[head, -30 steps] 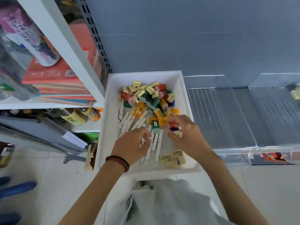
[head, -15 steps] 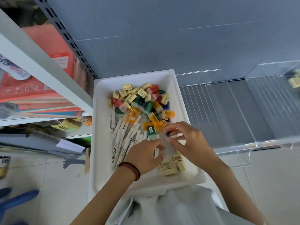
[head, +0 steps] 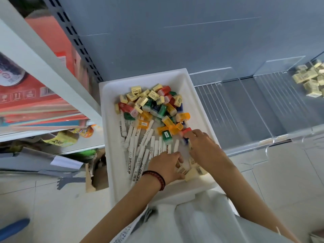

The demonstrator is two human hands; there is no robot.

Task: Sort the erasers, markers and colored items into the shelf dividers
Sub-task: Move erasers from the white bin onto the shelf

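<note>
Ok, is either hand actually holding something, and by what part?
Left hand curls round pale yellow erasers from above. Right hand touches the blurred red item; a hold cannot be told.

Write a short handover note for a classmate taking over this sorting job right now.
Left hand: curled over pale erasers in the white bin's near corner; grip unclear.
Right hand: fingertips at a red item; grip blurred.
Done: sorted erasers lie in the far-right shelf divider.
Left to do: markers, coloured items and more erasers are in the bin.
</note>
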